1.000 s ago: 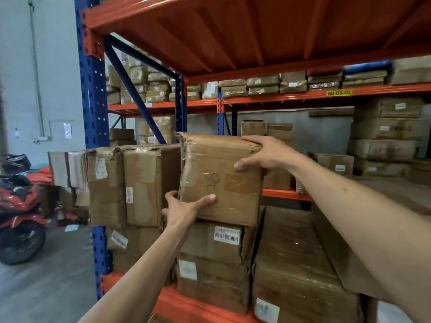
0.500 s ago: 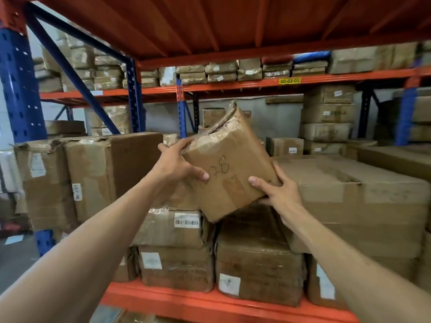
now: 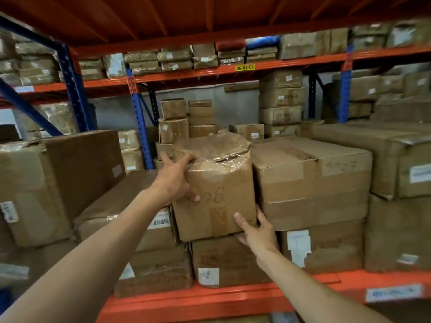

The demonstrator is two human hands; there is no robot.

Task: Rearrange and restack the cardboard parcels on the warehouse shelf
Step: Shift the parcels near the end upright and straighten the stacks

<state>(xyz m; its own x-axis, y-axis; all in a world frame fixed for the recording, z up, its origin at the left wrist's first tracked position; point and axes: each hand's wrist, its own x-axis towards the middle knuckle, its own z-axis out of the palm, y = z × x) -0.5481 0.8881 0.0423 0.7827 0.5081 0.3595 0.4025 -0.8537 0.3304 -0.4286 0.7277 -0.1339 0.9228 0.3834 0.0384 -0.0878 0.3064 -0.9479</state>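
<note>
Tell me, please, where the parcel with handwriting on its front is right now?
In the head view, centre, the handwritten parcel sits atop a lower box, beside the large carton, held by both hands.

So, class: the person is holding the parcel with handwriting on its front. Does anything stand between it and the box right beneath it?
Nothing visible does. The handwritten parcel sits directly over the lower box, held by the left hand and right hand. The right hand's fingers curl under its bottom corner, so they must slip out.

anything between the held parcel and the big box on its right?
Nothing shows there in the head view: the held parcel sits beside the big box with only a thin dark gap, and the right hand grips its lower right corner.
</note>
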